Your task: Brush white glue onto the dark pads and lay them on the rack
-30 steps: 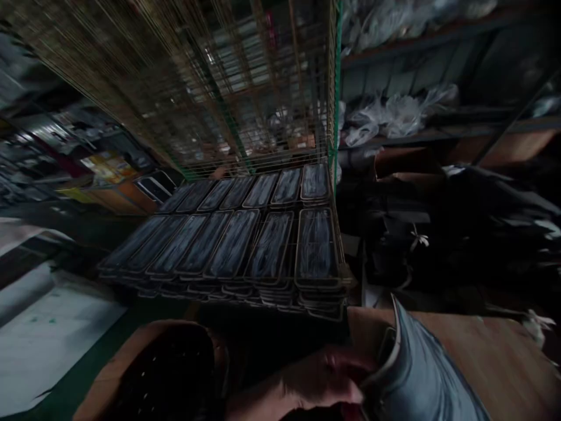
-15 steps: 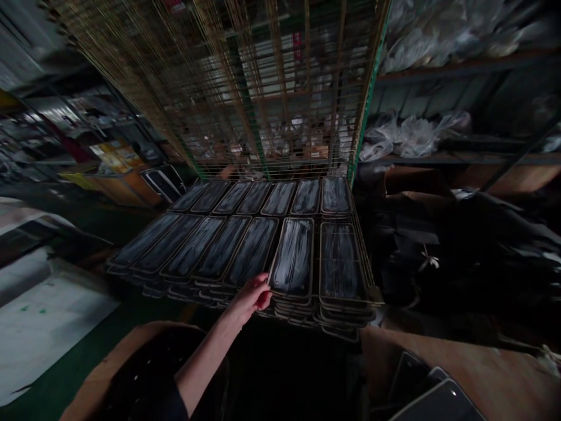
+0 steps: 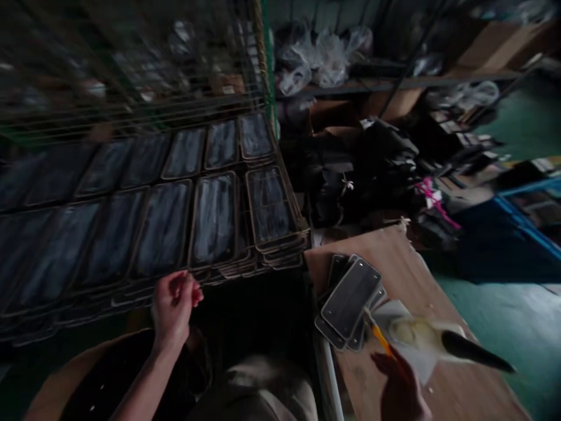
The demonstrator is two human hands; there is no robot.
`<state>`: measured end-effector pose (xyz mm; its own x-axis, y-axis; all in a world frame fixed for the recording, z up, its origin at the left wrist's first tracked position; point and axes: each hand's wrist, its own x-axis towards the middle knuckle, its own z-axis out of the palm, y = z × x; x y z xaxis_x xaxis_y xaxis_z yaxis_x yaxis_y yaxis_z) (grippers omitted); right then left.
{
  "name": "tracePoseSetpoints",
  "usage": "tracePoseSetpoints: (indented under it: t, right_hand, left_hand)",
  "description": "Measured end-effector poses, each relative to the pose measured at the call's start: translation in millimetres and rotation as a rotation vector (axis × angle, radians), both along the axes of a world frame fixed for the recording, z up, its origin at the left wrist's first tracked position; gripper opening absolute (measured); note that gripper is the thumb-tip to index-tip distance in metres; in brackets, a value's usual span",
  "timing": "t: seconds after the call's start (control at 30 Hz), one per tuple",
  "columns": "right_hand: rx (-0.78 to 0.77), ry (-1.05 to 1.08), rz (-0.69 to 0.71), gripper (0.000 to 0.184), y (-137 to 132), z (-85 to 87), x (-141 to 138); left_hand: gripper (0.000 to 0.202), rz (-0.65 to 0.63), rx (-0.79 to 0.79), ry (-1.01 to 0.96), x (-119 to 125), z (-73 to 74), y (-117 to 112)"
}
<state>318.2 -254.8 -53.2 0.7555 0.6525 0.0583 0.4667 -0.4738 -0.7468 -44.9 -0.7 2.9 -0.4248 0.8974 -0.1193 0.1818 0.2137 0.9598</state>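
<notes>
Two hands: left hand [image 3: 173,304] curled at wire rack's [image 3: 268,105] front edge, grip unclear; right hand [image 3: 401,389] gripping pale dark-tipped brush [image 3: 421,334].
Cases: dark glossy rectangular cases [image 3: 214,219] in rows on rack; small pile [image 3: 350,298] at wooden surface's [image 3: 407,263] left edge.
Risk: a careless tug may topple the front stacks.

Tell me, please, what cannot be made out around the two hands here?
Head view, left hand: dim light hides whether it grips the stacked dark rectangular trays.
Head view, right hand: shadowed, cut by the bottom edge; grip on the thin orange stick unclear.
Head view, pale black-tipped object: blurred by motion.
</notes>
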Motion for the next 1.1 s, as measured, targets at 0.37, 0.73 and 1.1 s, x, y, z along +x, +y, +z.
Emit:
tracePoseSetpoints:
  t: [0.37,0.73,1.1]
  right_hand:
    - [-0.230,-0.147,0.144,0.041,41.1,-91.1,107.4]
    - [-0.313,-0.263,0.217,0.036,67.5,-140.3,153.6]
    - [-0.384,0.156,0.467,0.030,-21.1,-99.4,55.4]
  left_hand:
    - [0.038,-0.920,-0.666,-0.060,197.6,-178.5,-132.6]
    - [0.014,-1.066,-0.499,0.586,279.1,-235.8,-128.0]
    - [0.019,-1.017,-0.599,0.380,276.1,-256.7,-129.4]
